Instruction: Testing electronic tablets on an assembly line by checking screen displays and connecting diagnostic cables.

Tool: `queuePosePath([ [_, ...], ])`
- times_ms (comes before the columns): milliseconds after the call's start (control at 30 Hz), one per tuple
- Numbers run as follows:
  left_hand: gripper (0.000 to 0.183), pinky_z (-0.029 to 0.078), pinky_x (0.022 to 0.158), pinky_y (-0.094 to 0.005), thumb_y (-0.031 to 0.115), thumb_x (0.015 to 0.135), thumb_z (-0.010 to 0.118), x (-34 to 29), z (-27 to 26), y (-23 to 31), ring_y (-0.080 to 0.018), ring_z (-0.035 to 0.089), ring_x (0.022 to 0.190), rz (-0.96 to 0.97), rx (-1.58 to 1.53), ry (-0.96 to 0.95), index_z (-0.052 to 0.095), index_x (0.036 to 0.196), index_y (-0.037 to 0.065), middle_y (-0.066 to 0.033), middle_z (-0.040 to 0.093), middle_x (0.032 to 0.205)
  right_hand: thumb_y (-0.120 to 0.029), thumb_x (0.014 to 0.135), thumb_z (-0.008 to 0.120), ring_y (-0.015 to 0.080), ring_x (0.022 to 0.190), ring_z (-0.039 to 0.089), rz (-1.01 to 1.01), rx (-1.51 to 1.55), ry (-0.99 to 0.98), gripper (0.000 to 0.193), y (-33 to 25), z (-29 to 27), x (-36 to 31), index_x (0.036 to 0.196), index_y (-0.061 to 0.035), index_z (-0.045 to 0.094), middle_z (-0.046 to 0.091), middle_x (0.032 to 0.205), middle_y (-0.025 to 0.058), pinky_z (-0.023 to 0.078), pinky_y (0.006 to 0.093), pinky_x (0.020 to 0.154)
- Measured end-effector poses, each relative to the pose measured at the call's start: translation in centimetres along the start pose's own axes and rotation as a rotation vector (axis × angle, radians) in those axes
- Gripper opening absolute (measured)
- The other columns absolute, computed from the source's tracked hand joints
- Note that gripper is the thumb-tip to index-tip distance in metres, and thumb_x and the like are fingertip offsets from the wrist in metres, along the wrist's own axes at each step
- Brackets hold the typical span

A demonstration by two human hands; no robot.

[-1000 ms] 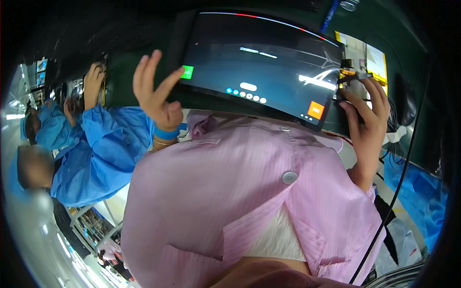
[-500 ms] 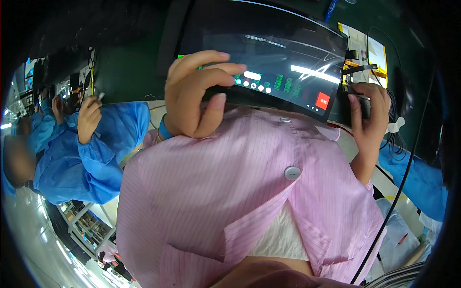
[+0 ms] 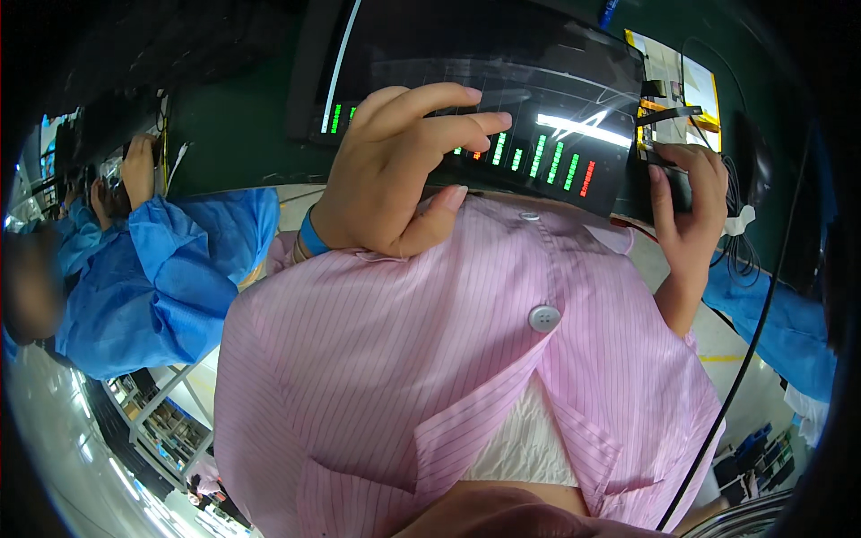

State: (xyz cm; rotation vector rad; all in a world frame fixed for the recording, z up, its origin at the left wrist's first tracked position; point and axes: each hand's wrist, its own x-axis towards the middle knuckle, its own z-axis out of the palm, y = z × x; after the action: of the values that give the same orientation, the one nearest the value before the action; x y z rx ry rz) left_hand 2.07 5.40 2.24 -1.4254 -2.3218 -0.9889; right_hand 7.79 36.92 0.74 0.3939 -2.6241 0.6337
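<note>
A large dark display panel [image 3: 430,54] lies in front of me, lit with columns of green text and one red column. My left hand [image 3: 395,166] is over its near edge, fingers spread and holding nothing; whether a fingertip touches the glass I cannot tell. To the right of the panel, a small circuit board [image 3: 647,121] with yellow tape and black flat cables [image 3: 668,117] sits at its side. My right hand [image 3: 692,197] has thumb and forefinger closed at the board's near end. The small dark piece there is mostly hidden by the fingers.
A white and yellow-edged flat part [image 3: 704,94] lies behind the board. Bundled black cables [image 3: 737,193] and a black mouse-like object [image 3: 760,161] are at the right. At the left sits a co-worker in a blue smock [image 3: 161,278]. A black cable [image 3: 762,314] runs down on the right.
The display has switched from a screen with round icons and a red square to lines of coloured text. My left hand has shifted right; my right hand stays in place.
</note>
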Motion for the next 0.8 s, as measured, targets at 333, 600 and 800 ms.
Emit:
queuePosePath([
  [333, 0.044, 0.037, 0.094, -0.0436, 0.016, 0.071, 0.061, -0.2, -0.6, -0.2, -0.0316, 0.055, 0.115, -0.066, 0.001, 0.033, 0.054, 0.112, 0.003, -0.0116, 0.064, 0.120, -0.010, 0.077, 0.068, 0.0271, 0.085, 0.058, 0.004, 0.032, 0.015, 0.017, 0.2, 0.1, -0.2, 0.092, -0.0039, 0.066, 0.065, 0.089, 0.0088, 0.040, 0.0348, 0.082],
  [600, 0.047, 0.030, 0.109, -0.0399, 0.024, 0.094, 0.045, -5.0, -0.5, -3.0, -0.0325, 0.046, 0.127, -0.384, 0.080, 0.567, 0.042, 0.130, -0.006, -0.0204, 0.055, 0.131, -0.010, 0.074, 0.072, 0.0259, 0.083, 0.057, -0.003, 0.115, 0.068, 0.017, 0.2, 0.0, 0.8, 0.090, -0.0058, 0.067, 0.063, 0.082, 0.0065, 0.040, 0.0344, 0.077],
  [800, 0.080, 0.024, 0.111, -0.0401, 0.056, 0.091, 0.051, -4.4, -1.1, -3.3, -0.0303, 0.039, 0.133, -0.485, 0.248, 0.242, 0.033, 0.139, -0.004, -0.0184, 0.048, 0.140, -0.013, 0.074, 0.073, 0.0232, 0.090, 0.055, 0.036, 0.070, 0.089, 0.016, 0.7, 0.3, 0.5, 0.088, -0.0100, 0.068, 0.063, 0.085, 0.0026, 0.036, 0.0358, 0.086],
])
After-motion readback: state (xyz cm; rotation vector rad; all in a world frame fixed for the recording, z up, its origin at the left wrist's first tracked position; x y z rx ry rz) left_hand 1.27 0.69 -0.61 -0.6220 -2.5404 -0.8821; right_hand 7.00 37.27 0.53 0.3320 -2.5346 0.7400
